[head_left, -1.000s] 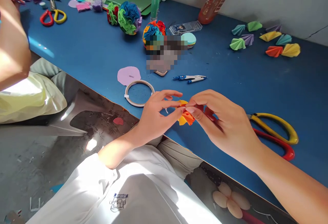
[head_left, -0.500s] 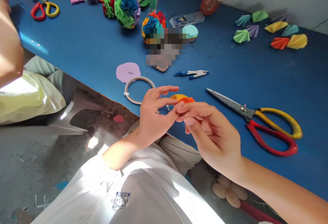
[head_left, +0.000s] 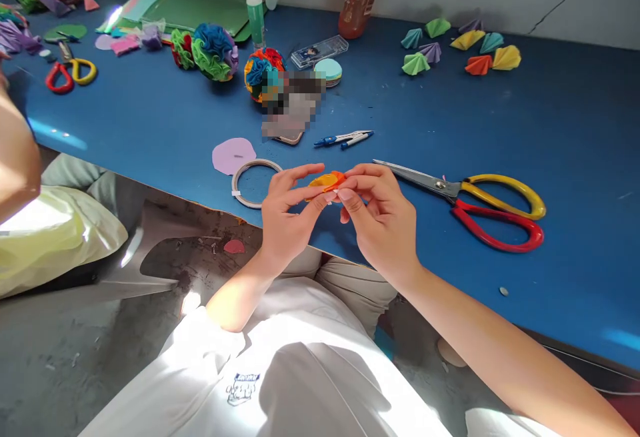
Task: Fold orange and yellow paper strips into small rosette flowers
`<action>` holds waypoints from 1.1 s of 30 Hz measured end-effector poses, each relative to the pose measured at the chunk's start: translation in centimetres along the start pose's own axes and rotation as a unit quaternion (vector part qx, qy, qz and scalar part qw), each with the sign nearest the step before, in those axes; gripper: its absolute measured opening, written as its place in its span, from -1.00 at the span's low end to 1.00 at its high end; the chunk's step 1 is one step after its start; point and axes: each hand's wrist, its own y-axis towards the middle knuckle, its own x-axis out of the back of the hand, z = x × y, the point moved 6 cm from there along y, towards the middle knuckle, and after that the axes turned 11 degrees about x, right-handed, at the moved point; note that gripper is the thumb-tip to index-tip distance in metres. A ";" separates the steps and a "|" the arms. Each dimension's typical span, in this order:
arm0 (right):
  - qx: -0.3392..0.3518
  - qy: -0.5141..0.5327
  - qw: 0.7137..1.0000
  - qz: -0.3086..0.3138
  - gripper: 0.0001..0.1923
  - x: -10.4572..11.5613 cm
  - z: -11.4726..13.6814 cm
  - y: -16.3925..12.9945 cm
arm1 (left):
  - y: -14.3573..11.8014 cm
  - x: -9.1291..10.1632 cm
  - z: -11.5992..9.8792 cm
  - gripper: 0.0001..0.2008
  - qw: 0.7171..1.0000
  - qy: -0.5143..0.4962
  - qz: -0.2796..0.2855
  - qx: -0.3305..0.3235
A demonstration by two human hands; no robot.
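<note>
My left hand (head_left: 287,217) pinches an orange-and-yellow folded paper piece (head_left: 326,182) between thumb and fingers, just above the table's front edge. From the other side, my right hand (head_left: 387,224) has its thumb and fingertips closed on the orange end of the same piece. A small white bit shows by the right thumb tip; what it is I cannot make out. Left of my left hand lies a narrow roll of tape (head_left: 240,198), overlapping a lilac paper circle (head_left: 231,154). Large scissors (head_left: 447,188) with red and yellow handles lie right of my right hand.
A drawing compass (head_left: 327,140) and a blurred phone (head_left: 293,120) lie beyond my hands. Ruffled paper balls (head_left: 215,50), a glue stick (head_left: 255,17) and a bottle (head_left: 357,0) stand behind. Folded paper pieces (head_left: 479,64) sit back right. Another person's arm (head_left: 17,150) is at left.
The view has shifted, showing more of the table's right side. My right hand has turned, and its fingertips now sit closer on the orange end of the paper piece.
</note>
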 end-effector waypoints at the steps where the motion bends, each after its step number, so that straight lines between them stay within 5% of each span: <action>1: -0.004 -0.002 1.000 -0.001 -0.86 0.1 -0.1 0.0 | 0.0 0.0 0.0 -0.98 1.000 0.006 0.001 0.000; 21: -0.020 0.024 1.000 0.000 -0.84 -0.2 -0.6 0.2 | 0.0 0.0 -0.1 -0.94 0.999 0.033 -0.016 -0.018; 33: -0.016 0.053 0.998 -0.018 -0.99 -0.1 -0.3 0.1 | -0.3 0.2 -0.2 -0.96 0.999 0.019 -0.034 -0.030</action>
